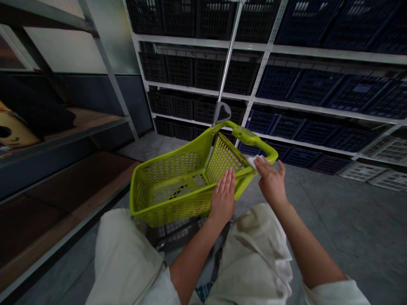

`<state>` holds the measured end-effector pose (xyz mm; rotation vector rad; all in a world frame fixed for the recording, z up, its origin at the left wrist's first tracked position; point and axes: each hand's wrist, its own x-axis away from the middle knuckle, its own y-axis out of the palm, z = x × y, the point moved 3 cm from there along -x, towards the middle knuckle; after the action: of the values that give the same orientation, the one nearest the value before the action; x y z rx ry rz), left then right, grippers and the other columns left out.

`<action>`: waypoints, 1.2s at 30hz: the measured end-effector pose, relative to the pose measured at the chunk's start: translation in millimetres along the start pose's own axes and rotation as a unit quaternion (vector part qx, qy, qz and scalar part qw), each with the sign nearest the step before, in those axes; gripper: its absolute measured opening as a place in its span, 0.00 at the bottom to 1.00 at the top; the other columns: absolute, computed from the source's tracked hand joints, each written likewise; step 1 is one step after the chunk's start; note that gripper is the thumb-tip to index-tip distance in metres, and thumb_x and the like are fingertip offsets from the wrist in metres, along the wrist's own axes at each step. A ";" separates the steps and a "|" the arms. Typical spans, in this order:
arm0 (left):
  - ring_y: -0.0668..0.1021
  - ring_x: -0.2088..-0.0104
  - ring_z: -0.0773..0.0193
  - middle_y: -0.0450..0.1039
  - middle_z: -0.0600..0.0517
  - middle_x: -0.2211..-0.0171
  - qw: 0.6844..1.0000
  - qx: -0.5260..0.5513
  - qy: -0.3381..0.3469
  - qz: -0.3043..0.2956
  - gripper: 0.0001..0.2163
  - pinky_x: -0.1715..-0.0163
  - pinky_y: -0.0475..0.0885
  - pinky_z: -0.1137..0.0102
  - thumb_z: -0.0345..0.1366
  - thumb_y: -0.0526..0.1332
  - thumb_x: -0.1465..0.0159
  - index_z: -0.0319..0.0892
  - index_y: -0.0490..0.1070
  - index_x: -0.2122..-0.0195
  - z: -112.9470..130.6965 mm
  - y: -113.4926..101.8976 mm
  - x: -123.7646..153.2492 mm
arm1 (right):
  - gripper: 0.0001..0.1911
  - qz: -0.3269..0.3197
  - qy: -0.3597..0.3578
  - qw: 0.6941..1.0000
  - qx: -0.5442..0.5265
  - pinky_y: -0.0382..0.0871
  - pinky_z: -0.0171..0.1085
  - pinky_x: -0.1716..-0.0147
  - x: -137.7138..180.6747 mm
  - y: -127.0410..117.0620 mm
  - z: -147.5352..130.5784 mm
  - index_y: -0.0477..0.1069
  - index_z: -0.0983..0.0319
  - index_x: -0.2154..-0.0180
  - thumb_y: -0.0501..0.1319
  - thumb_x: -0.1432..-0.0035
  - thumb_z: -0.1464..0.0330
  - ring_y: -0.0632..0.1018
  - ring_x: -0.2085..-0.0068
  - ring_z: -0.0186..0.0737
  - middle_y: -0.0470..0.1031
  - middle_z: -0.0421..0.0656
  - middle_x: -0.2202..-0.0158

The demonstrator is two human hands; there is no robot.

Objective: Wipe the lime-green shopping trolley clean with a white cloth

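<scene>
A green plastic shopping cart (178,214) stands in front of my knees, its basket walls full of small holes. My left hand (223,197) lies against the near side wall by the top rim, fingers straight and together. With my right hand (270,180) I press a white cloth (253,162) onto the cart's frame, just below the curved handle (270,151). Part of the cloth is hidden under my fingers, so I cannot tell whether it is fabric or paper. A hinged green mesh flap (224,154) stands inside the basket at the handle end.
Behind the cart, white metal shelving (251,99) holds rows of black crates (179,70) and blue crates (280,82). A metal pole (229,55) with a grey grip rises from the cart's far side. At left stands a rack with brown boards (92,120). Grey floor (330,212) lies to the right.
</scene>
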<state>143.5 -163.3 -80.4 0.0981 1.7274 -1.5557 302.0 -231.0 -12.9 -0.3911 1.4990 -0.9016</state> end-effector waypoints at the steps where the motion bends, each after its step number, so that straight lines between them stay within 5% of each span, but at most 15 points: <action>1: 0.46 0.27 0.56 0.40 0.40 0.27 1.000 0.001 0.000 0.000 0.37 0.31 0.56 0.58 0.27 0.52 0.38 0.28 0.41 0.29 0.2 0.3 0.0 | 0.35 -0.018 -0.035 0.999 -0.011 0.44 0.55 0.33 5.9 1.8 -18.9 0.66 0.58 0.39 0.49 0.46 0.83 0.71 0.37 0.45 0.73 0.48 0.40; 3: 0.46 0.27 0.56 0.40 0.40 0.27 1.000 0.001 0.000 -0.003 0.36 0.30 0.55 0.59 0.26 0.52 0.38 0.27 0.41 0.29 0.3 0.2 0.2 | 0.34 -0.049 -0.094 0.994 -0.028 0.47 0.51 0.33 15.4 3.7 -44.1 0.65 0.60 0.38 0.48 0.45 0.83 0.69 0.35 0.43 0.71 0.48 0.38; 5: 0.46 0.27 0.56 0.39 0.41 0.27 1.000 0.002 0.001 -0.009 0.35 0.30 0.54 0.59 0.27 0.52 0.37 0.28 0.41 0.29 -0.2 -0.8 0.1 | 0.34 -0.063 -0.117 0.991 -0.030 0.47 0.50 0.33 17.2 3.6 -40.3 0.64 0.60 0.38 0.48 0.44 0.83 0.68 0.35 0.42 0.70 0.48 0.37; 11: 0.46 0.27 0.55 0.37 0.41 0.26 1.000 0.013 0.007 -0.025 0.36 0.30 0.52 0.60 0.39 0.54 0.32 0.29 0.40 0.28 -1.1 -6.0 -1.4 | 0.35 0.036 0.037 0.999 0.015 0.42 0.60 0.33 -3.1 -3.3 43.7 0.66 0.57 0.39 0.49 0.47 0.82 0.71 0.37 0.47 0.73 0.48 0.39; 13: 0.46 0.27 0.54 0.37 0.41 0.26 1.000 0.019 0.006 -0.023 0.38 0.30 0.52 0.60 0.46 0.53 0.31 0.29 0.40 0.28 -0.6 -6.7 -1.6 | 0.35 0.028 0.030 0.999 0.015 0.43 0.59 0.33 -1.0 -2.5 31.1 0.66 0.58 0.39 0.49 0.47 0.82 0.71 0.36 0.47 0.73 0.49 0.39; 17: 0.47 0.27 0.55 0.40 0.41 0.27 1.000 0.030 -0.002 -0.006 0.36 0.30 0.53 0.59 0.50 0.48 0.29 0.29 0.42 0.29 0.4 -7.2 -1.0 | 0.34 -0.041 -0.096 0.994 -0.018 0.50 0.50 0.34 14.9 0.6 -31.3 0.65 0.60 0.38 0.49 0.45 0.82 0.68 0.34 0.42 0.70 0.48 0.37; 20: 0.47 0.27 0.55 0.41 0.42 0.27 0.999 0.032 -0.004 -0.002 0.34 0.30 0.53 0.59 0.49 0.46 0.28 0.30 0.42 0.29 0.4 -7.5 -0.6 | 0.34 -0.072 -0.142 0.987 -0.032 0.49 0.50 0.33 15.2 0.4 -30.6 0.64 0.60 0.38 0.49 0.45 0.82 0.67 0.34 0.41 0.68 0.47 0.35; 24: 0.48 0.27 0.55 0.41 0.42 0.27 1.000 0.021 0.001 -0.009 0.35 0.30 0.53 0.60 0.51 0.45 0.28 0.30 0.42 0.28 0.0 -7.0 -0.9 | 0.34 -0.005 -0.004 1.000 -0.005 0.49 0.55 0.34 -4.5 -1.5 34.7 0.67 0.59 0.40 0.49 0.47 0.83 0.71 0.36 0.44 0.72 0.48 0.39; 27: 0.48 0.27 0.55 0.40 0.42 0.27 1.000 0.018 0.002 -0.013 0.36 0.30 0.53 0.60 0.53 0.44 0.28 0.30 0.42 0.28 0.1 -5.5 -1.5 | 0.34 0.038 0.078 0.996 0.007 0.44 0.60 0.33 -7.7 0.4 44.2 0.68 0.59 0.41 0.51 0.48 0.82 0.72 0.37 0.48 0.73 0.49 0.39; 32: 0.47 0.27 0.56 0.41 0.43 0.27 1.000 0.017 -0.004 -0.011 0.35 0.30 0.53 0.60 0.51 0.44 0.28 0.30 0.43 0.29 0.5 -4.5 -1.4 | 0.32 -0.019 -0.091 0.995 -0.038 0.36 0.54 0.31 9.7 4.5 -32.0 0.68 0.58 0.41 0.51 0.45 0.82 0.72 0.37 0.43 0.74 0.45 0.40; 36: 0.47 0.27 0.56 0.40 0.44 0.26 1.000 0.008 -0.005 -0.012 0.34 0.30 0.53 0.60 0.51 0.44 0.28 0.31 0.42 0.28 0.8 -5.4 -0.7 | 0.32 -0.034 -0.114 0.992 -0.036 0.36 0.54 0.31 3.8 0.1 -10.8 0.67 0.56 0.41 0.50 0.44 0.82 0.73 0.38 0.41 0.73 0.44 0.39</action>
<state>141.5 -165.0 -75.6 0.0779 1.7143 -1.5844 291.2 -230.4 -16.5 -0.5817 1.3162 -0.8287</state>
